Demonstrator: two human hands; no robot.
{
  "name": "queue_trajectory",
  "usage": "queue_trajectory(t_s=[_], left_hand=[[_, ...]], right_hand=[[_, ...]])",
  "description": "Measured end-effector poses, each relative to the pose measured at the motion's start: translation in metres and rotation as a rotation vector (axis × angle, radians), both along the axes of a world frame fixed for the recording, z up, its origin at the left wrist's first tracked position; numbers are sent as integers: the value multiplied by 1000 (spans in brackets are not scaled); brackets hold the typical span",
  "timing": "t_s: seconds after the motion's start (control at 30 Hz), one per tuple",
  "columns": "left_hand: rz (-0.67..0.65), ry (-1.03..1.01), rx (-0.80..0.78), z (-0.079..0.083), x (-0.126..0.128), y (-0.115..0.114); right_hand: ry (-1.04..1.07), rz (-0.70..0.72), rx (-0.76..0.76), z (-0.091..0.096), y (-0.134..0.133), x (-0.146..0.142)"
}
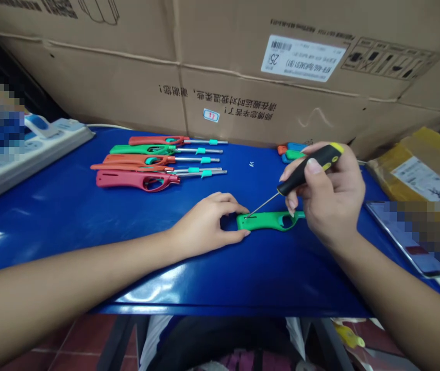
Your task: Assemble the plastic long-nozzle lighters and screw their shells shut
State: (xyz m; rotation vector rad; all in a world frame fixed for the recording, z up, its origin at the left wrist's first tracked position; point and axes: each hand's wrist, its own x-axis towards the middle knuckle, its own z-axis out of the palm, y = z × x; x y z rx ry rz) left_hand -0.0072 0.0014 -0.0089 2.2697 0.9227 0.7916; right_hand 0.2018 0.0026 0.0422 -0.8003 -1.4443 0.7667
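My right hand [330, 193] grips a black and yellow screwdriver [301, 172], its thin shaft slanting down to the left. The tip meets the butt end of a green lighter [266, 221] with a long nozzle, lying flat on the blue table [220, 273]. With thumb and fingers, my left hand [210, 221] pinches that same end of the lighter. The lighter's nozzle is mostly hidden behind my right hand. Up and to the left, several long-nozzled lighters [138, 180] in red, orange and green lie side by side, their metal nozzles pointing right.
A large cardboard box [127, 77] stands along the back edge. Several small coloured pieces [292, 153] lie behind my right hand. A phone [409, 242] with a cable and a yellow-taped parcel [424, 170] are at the right. A white power strip [30, 149] lies at the left.
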Motion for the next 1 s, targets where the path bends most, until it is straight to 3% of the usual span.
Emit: queue_trajectory(t_s=[0.4, 0.7, 1.0], left_hand=[[2, -24, -23, 1, 1, 0], [1, 1, -17, 0, 0, 0], [4, 3, -17, 0, 1, 0]], right_hand=[[-27, 30, -68, -6, 3, 0], [72, 42, -277, -19, 18, 2], [110, 44, -342, -26, 26, 7]])
